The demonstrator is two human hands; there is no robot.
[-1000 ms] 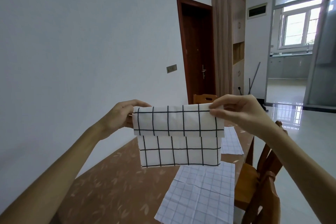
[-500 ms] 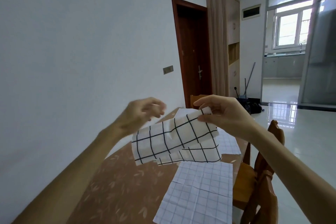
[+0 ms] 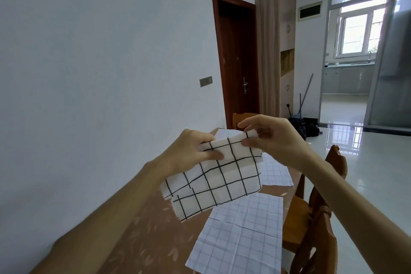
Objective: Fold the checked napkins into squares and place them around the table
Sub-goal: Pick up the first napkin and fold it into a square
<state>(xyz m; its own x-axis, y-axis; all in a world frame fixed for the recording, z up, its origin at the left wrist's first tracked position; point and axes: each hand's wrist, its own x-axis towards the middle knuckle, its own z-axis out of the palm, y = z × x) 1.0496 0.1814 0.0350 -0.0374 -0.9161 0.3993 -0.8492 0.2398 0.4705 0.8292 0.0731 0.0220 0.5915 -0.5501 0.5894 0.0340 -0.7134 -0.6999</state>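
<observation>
I hold a white napkin with black checks (image 3: 220, 176) in the air above the brown table (image 3: 142, 236). It is folded over and hangs down tilted, lower at the left. My left hand (image 3: 193, 151) grips its upper left edge, thumb on the front of the cloth. My right hand (image 3: 269, 138) pinches the upper right corner between thumb and fingers. Below lies a pale blue checked napkin (image 3: 240, 233) spread flat on the table, and a second one (image 3: 274, 172) lies farther back.
Wooden chairs (image 3: 320, 213) stand along the table's right edge, and another chair back (image 3: 241, 119) shows at the far end. A white wall runs on the left. Behind are a dark red door (image 3: 238, 62), a tall cupboard (image 3: 275, 51) and a glossy tiled floor (image 3: 367, 162).
The napkin was stretched wide between both hands a second ago. My left hand let go, moved right and took hold beside the right hand, halving the width.
</observation>
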